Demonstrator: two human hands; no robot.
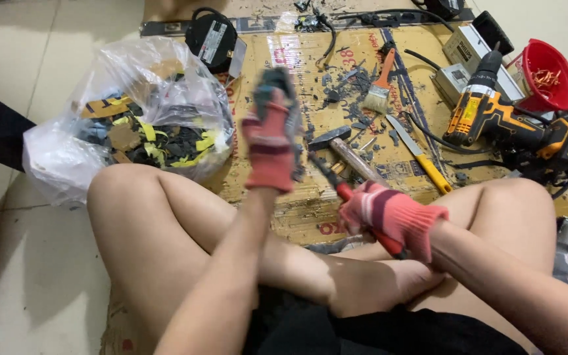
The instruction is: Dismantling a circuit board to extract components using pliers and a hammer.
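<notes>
1. Cardboard (376, 46) is spread over the floor and strewn with dark scraps.
2. Plastic bag (100, 85) of dark and yellow scraps is set just left of the knees.
3. Cordless drill (494, 108) is laid at the right, near a red funnel (550, 75).
4. Left hand (269, 138), gloved, is raised and closed around a dark part (276, 82), which is blurred.
5. Right hand (392, 213), gloved, is closed on a red-handled screwdriver (336, 184), above a hammer (346, 151).
</notes>
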